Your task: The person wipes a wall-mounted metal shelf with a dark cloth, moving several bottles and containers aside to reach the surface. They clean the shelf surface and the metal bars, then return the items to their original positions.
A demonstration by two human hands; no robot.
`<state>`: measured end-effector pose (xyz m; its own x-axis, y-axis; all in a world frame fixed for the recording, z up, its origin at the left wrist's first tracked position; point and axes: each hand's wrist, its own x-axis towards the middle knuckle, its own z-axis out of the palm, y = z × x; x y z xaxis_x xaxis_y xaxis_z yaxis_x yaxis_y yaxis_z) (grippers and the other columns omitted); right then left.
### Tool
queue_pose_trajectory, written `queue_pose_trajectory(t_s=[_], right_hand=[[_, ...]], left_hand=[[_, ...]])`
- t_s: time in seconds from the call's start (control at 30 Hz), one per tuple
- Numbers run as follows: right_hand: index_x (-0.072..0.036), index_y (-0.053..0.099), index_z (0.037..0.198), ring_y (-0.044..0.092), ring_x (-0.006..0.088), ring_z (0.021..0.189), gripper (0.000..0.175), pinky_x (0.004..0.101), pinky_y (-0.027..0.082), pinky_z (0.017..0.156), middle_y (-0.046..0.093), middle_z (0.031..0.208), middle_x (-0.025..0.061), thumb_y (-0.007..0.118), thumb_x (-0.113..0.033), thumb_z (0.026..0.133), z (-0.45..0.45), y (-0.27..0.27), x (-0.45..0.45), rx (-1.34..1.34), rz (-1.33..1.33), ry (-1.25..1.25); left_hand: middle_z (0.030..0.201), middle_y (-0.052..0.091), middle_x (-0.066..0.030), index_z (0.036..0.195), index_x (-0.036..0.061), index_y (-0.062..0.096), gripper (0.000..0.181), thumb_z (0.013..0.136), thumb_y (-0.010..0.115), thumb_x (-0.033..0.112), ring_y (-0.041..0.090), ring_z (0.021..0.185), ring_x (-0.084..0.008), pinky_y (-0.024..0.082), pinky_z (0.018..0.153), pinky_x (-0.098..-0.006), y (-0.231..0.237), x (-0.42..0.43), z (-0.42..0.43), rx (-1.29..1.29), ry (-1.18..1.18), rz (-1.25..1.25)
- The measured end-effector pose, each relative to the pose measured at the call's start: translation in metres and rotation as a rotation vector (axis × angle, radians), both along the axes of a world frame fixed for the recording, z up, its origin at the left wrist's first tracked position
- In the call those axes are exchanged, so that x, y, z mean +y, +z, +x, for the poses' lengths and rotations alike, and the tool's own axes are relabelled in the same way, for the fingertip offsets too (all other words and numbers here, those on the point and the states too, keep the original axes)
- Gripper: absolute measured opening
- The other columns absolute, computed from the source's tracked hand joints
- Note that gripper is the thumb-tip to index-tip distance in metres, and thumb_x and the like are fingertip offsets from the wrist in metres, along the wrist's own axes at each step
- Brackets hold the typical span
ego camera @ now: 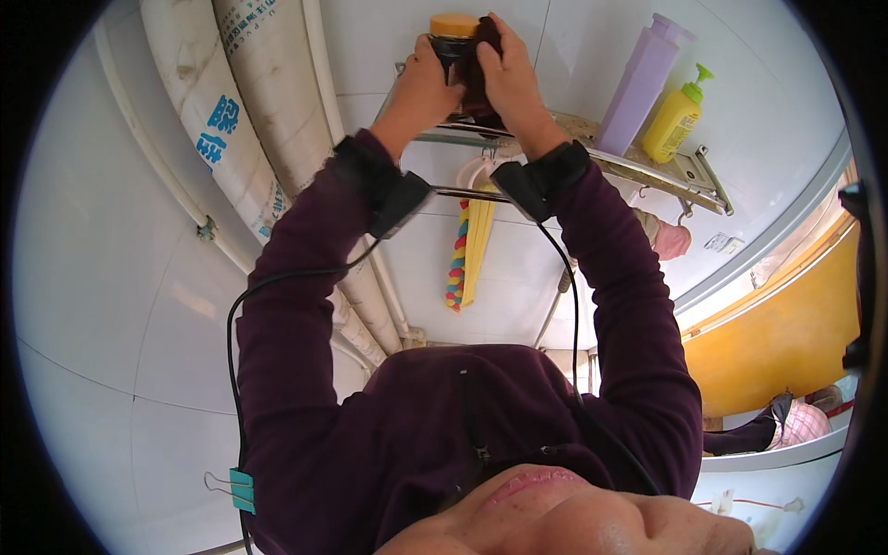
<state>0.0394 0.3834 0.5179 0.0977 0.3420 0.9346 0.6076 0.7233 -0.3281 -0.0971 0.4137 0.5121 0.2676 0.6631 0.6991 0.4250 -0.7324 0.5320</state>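
Observation:
Both hands are raised at the top of the view, above a metal wall shelf (610,161). My left hand (430,90) grips a dark jar (452,47) with an orange lid. A dark cloth (480,76) is in my right hand (513,83), pressed against the side of the jar. Part of the jar is hidden behind the fingers and the cloth. To the right on the shelf stand a tall purple pump bottle (638,87) and a yellow bottle with a green pump (673,123).
Below the shelf hang a yellow cloth strip with a multicoloured braid (466,257) and a pink cloth (671,240) on a hook. Thick wrapped pipes (208,118) run down the tiled wall at left. Black cables (232,361) trail from both wrist devices.

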Motion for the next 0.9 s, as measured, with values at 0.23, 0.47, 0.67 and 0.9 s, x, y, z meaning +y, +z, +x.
queue_pose_trajectory(t_s=[0.23,0.47,0.67,0.9], right_hand=[[-0.007,0.048,0.13,0.056,0.0197,0.104,0.042,0.0289,0.046,0.09,0.059,0.116,0.0118,0.056,-0.013,0.089,0.004,0.001,-0.004,0.114,-0.153,0.086],[-0.008,0.055,0.12,0.058,0.0347,0.103,0.044,0.0386,0.046,0.091,0.061,0.11,0.0165,0.062,-0.008,0.077,0.01,0.007,-0.043,-0.092,-0.187,-0.157],[-0.005,0.05,0.118,0.057,0.0408,0.099,0.041,0.0416,0.047,0.086,0.059,0.104,0.0218,0.061,-0.006,0.078,0.059,0.043,-0.058,-0.217,-0.069,-0.275],[-0.01,0.055,0.12,0.056,0.0317,0.106,0.037,0.0362,0.046,0.091,0.058,0.121,0.0114,0.06,-0.007,0.083,0.057,0.039,-0.078,-0.867,-0.091,-0.35]], left_hand=[[0.116,0.055,-0.0213,0.139,-0.0026,0.023,0.091,0.071,0.078,0.023,0.059,0.1,-0.0297,0.049,0.085,-0.035,0.015,0.038,-0.024,0.03,-0.378,-0.197],[0.108,0.059,-0.0213,0.14,-0.0009,0.023,0.092,0.071,0.078,0.026,0.062,0.094,-0.0303,0.051,0.081,-0.0349,0.003,0.032,-0.012,0.159,0.018,0.109],[0.128,0.047,-0.0201,0.144,0.0112,0.028,0.085,0.076,0.076,0.027,0.058,0.103,-0.0299,0.05,0.083,-0.0357,0.037,0.024,-0.072,0.121,-0.087,-0.029],[0.145,0.031,-0.0147,0.129,0.0328,0.051,0.069,0.066,0.08,0.023,0.035,0.128,-0.0372,0.033,0.103,-0.0483,0.012,-0.082,-0.087,0.503,0.005,0.682]])
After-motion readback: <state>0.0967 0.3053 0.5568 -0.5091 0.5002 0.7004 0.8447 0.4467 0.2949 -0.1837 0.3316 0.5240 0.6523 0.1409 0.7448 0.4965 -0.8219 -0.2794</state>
